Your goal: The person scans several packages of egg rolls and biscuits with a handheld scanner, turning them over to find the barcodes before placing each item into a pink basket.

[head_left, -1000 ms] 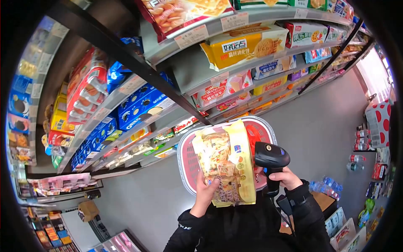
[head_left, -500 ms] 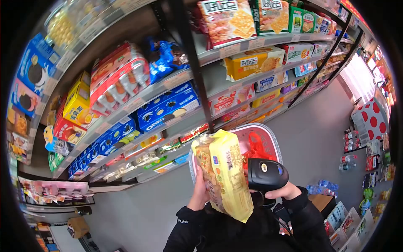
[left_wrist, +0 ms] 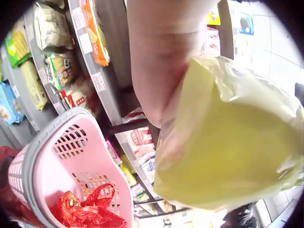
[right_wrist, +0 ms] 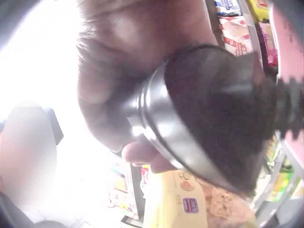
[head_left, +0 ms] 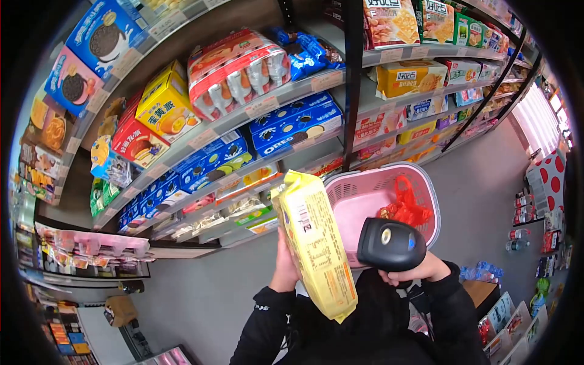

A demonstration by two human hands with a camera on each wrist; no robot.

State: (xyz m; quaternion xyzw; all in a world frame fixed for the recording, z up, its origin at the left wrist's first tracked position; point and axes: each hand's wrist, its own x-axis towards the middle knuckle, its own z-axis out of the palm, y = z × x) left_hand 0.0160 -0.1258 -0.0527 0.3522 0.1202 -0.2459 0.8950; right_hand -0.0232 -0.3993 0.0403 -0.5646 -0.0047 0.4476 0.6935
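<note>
My left hand grips a long yellow snack packet upright, its printed back with a barcode turned toward the right. In the left wrist view the yellow packet fills the right side under my palm. My right hand holds a black barcode scanner just right of the packet, its head facing the packet. The right wrist view has the scanner close up in my fingers, with the packet below. A pink basket sits behind both, holding a red bag.
Shelves of biscuit boxes and blue Oreo packs run along the left and top. Grey floor stretches right toward bottles and a red-dotted display. A cardboard box lies low left.
The packet has turned from its front face to its barcode side and tilted. The scanner has swung down and toward it. The view has shifted left along the shelves.
</note>
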